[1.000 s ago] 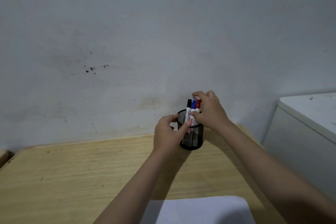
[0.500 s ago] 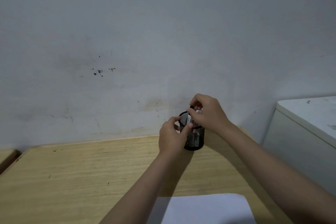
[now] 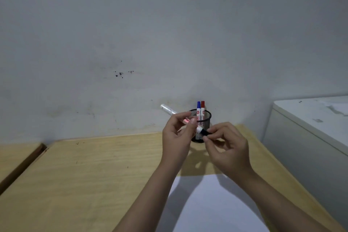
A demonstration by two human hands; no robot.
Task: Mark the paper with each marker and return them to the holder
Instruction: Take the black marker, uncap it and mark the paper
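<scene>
A black mesh holder (image 3: 206,117) stands at the far edge of the wooden table (image 3: 84,171), against the wall. A blue-capped marker (image 3: 198,107) and a red-capped marker (image 3: 202,107) stand upright in it. My left hand (image 3: 178,135) grips the white barrel of a third marker (image 3: 168,110), held slanted in front of the holder with its tail pointing up and left. My right hand (image 3: 226,147) pinches that marker's black cap (image 3: 204,132) between thumb and fingers. A white sheet of paper (image 3: 212,205) lies on the table beneath my forearms.
A white cabinet (image 3: 310,128) stands right of the table, its top higher than the tabletop. A grey wall with a few dark specks rises directly behind the holder. At the left, a gap separates this table from another wooden surface (image 3: 15,154).
The black-capped marker has come out of the holder. My left hand moved from the holder's side to the marker's barrel, and my right hand dropped lower onto its cap.
</scene>
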